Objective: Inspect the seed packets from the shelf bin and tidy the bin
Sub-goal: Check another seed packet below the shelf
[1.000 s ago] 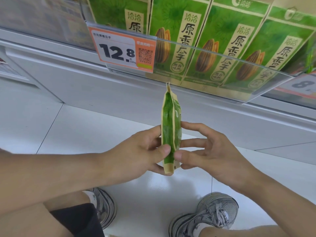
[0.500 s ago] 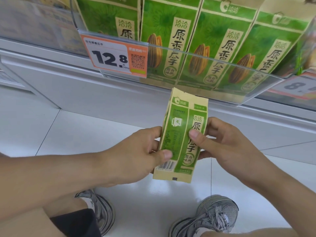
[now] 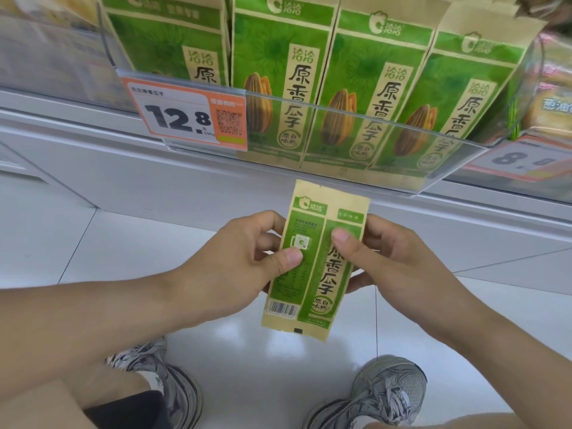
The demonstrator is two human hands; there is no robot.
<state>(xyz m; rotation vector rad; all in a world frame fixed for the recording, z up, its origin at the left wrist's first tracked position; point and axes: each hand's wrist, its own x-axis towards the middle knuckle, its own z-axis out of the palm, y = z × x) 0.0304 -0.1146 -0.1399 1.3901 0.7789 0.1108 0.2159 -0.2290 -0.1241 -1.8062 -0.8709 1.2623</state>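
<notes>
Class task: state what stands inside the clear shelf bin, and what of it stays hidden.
Inside the clear shelf bin stand four green seed packets, upright, side by side. Whether more packets stand behind them cannot be seen.

A seed packet (image 3: 314, 264) is held upright between two hands, the left hand (image 3: 244, 261) at its left edge and the right hand (image 3: 393, 258) at its right edge, each with a thumb on its near face and fingers behind. Above and beyond it, a clear shelf bin (image 3: 433, 156) holds a row of packets (image 3: 365, 88) standing side by side, their lower parts behind the bin's front wall. A price tag (image 3: 185, 119) sits at the left end of that wall. Below the hands, two shoes (image 3: 383, 394) rest on the floor (image 3: 263, 366), one left, one right.
</notes>
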